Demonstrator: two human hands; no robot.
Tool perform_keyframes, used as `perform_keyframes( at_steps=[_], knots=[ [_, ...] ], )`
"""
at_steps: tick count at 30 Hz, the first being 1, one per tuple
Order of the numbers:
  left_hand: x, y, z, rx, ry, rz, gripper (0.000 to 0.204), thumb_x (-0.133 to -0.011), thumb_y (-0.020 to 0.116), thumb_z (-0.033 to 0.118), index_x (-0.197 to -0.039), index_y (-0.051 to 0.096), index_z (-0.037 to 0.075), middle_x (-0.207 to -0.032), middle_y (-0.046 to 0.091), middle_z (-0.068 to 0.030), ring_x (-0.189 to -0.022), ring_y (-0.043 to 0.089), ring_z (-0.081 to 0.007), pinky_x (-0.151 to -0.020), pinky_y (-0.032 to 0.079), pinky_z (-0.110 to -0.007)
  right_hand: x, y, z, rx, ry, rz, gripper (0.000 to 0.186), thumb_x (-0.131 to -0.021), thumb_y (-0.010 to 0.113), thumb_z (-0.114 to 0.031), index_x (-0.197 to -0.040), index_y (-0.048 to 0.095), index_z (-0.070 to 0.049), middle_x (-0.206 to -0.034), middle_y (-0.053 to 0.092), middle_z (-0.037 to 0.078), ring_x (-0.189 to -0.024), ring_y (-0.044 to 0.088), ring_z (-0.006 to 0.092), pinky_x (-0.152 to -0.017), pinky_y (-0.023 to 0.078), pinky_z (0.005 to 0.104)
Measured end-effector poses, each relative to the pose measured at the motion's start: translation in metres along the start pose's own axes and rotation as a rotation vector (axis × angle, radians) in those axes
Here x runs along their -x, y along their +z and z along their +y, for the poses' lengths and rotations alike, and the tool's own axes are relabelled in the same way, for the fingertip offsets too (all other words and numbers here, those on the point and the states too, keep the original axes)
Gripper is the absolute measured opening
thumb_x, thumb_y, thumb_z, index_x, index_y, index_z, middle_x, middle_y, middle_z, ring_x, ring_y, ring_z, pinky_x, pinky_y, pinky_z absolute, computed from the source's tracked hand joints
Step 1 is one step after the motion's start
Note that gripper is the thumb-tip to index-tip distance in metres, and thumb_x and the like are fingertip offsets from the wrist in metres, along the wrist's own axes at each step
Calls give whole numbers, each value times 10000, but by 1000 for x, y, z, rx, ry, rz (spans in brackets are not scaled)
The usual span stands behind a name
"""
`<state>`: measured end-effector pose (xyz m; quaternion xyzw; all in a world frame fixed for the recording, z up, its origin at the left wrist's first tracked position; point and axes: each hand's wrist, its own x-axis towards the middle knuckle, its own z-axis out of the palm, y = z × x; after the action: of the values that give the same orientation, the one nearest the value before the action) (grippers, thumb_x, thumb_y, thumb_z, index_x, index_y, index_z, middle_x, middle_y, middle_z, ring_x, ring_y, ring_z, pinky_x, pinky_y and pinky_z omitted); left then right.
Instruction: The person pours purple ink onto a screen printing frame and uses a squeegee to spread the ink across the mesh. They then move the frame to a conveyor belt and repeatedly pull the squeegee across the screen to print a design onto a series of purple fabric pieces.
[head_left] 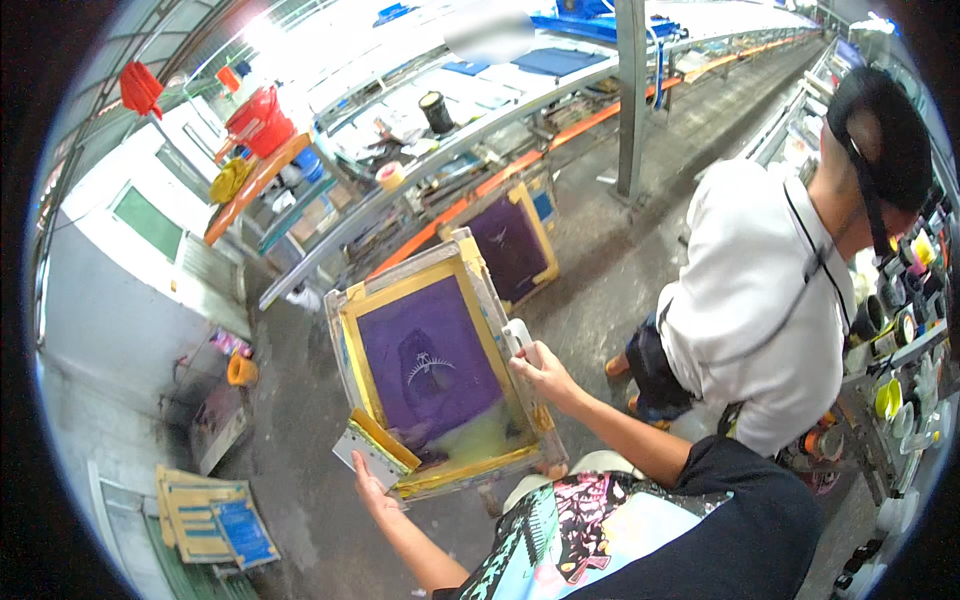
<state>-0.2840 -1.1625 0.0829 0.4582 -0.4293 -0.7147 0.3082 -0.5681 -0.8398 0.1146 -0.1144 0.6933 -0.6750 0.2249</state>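
Observation:
A screen-printing frame (461,290) with purple mesh, a pale crown-like design and yellow-taped borders is tilted in front of me. My left hand (370,478) grips a squeegee (385,446) with a grey body and yellow blade at the frame's lower left corner, partly over it. My right hand (542,370) is closed on a white handle-like object (517,336) at the frame's right side; whether it is fixed to the frame I cannot tell.
A co-worker in a white top (750,300) stands close on my right beside crowded containers (890,400). A second screen (545,240) leans below the long printing table (470,150). Red buckets (260,125) sit at upper left, panels (185,515) lean at lower left.

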Motion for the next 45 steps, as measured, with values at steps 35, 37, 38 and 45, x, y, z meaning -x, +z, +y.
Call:
perform_keyframes(
  at_steps=[35, 37, 38, 45],
  knots=[
    [-295, 941, -47, -411, -239, -1102, 652, -973, 697, 533, -1356, 620, 12, -1312, 674, -96, -1160, 649, -252, -992, 510, -404, -393, -386, -113, -309, -77, 1064, 435, -964, 741, -359, -1248, 547, -93, -1136, 614, 59, -974, 557, 135, -814, 451, 296],
    [-291, 984, -51, -436, -298, -1143, 657, -962, 701, 553, -1340, 628, 20, -1313, 670, -89, -1187, 633, -243, -1013, 490, -391, -396, -404, -123, -322, -83, 1086, 453, -964, 742, -358, -1276, 548, -94, -1134, 615, 51, -967, 558, 134, -800, 451, 292],
    [-279, 1000, -65, -412, -295, -1138, 661, -963, 699, 557, -1345, 629, 23, -1311, 672, -86, -1185, 634, -241, -1013, 489, -392, -393, -418, -129, -330, -86, 1101, 462, -964, 742, -357, -1291, 548, -94, -1133, 615, 46, -963, 559, 133, -793, 452, 291],
    [-277, 1129, -106, -512, -264, -1246, 704, -947, 705, 578, -1400, 616, 46, -1358, 662, -89, -1194, 630, -253, -1013, 490, -406, -407, -464, -154, -415, -140, 1216, 521, -1001, 714, -349, -1411, 530, -85, -1290, 582, 65, -1209, 530, 162, -1013, 415, 332]
  ],
)
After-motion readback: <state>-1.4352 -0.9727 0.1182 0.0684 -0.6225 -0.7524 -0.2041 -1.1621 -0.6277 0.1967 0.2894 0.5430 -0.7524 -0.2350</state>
